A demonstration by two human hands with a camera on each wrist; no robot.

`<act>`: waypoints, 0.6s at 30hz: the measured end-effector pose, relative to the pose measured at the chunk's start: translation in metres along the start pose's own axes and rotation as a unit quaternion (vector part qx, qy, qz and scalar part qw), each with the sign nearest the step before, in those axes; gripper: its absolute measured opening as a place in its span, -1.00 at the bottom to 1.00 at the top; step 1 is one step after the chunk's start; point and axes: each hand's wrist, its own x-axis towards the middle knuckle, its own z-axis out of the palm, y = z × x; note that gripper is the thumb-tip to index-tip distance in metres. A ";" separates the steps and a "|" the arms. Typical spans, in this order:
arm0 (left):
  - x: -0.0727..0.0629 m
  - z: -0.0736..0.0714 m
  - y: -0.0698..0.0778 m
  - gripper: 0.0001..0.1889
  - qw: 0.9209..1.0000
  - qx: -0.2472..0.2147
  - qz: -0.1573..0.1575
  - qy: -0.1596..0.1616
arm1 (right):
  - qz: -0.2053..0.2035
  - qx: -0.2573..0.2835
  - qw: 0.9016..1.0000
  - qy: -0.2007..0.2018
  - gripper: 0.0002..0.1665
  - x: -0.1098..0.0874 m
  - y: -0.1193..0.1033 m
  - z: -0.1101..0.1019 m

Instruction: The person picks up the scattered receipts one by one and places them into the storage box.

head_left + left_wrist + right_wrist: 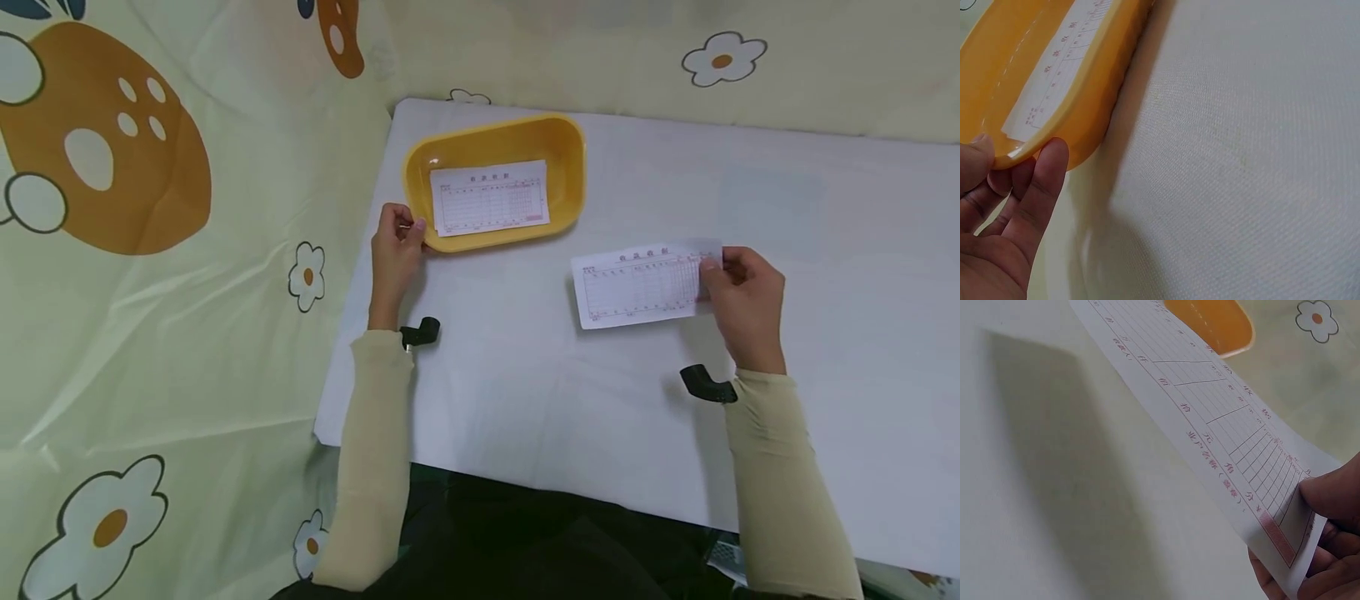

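Note:
A yellow plastic tray (pixel 495 137) stands near the back left of the white table, with a printed receipt slip (pixel 491 200) lying inside it. My left hand (pixel 396 258) pinches the tray's near left corner, thumb over the rim and fingers below, as the left wrist view shows. To the right, my right hand (pixel 748 304) pinches the right end of another printed receipt slip (pixel 637 287), thumb on the printed face and fingers behind. That slip is raised over the table, and its shadow (pixel 1066 450) falls on the white surface in the right wrist view.
The white-covered table (pixel 540 400) ends at a left edge beside a pale green curtain (pixel 247 350) with fruit and flower prints. The same printed cloth hangs behind the back edge. Black camera mounts (pixel 708 385) sit at both wrists.

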 end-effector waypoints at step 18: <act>0.000 0.001 -0.001 -0.84 1.000 -0.006 -0.002 0.001 | -0.059 0.049 0.997 -0.026 -0.65 0.019 -0.040 0.047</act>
